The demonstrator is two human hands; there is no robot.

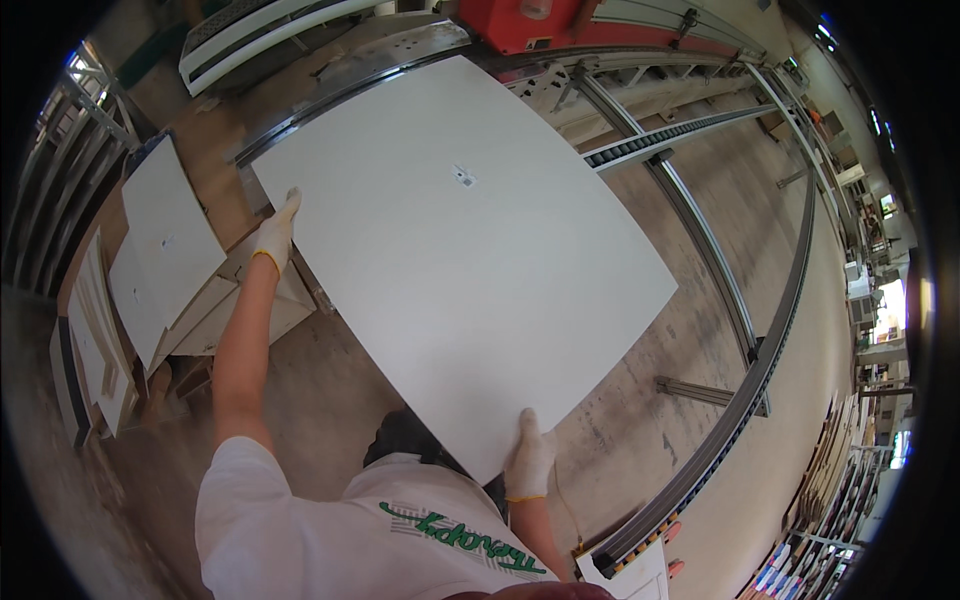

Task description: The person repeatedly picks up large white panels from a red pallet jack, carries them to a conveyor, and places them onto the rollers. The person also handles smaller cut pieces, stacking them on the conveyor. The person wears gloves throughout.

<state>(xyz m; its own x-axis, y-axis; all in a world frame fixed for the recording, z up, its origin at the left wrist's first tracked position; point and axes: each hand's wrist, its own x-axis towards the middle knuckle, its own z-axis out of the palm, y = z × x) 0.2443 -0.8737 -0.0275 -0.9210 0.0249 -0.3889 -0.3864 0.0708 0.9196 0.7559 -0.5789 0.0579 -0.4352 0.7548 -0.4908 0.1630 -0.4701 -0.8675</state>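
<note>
A large white panel (470, 280) stretches away in front of me, with a small printed label (463, 176) on its upper face. My left hand (277, 235), in a white glove with a yellow cuff, grips the panel's left edge, thumb on top. At the near right corner my right hand (531, 458), gloved the same way, clasps the edge with its thumb on the upper face. The fingers of both hands are mostly hidden under the panel. Its far edge lies along a metal machine edge (330, 105).
White panels (165, 250) lean in a stack at the left, beside a metal rack (60, 185). A red machine (520, 25) stands at the back. Rightward, a roller rail (690, 135) joins a metal frame (705, 240) and a long curved-looking rail (775, 370). More boards (825, 470) stand far right.
</note>
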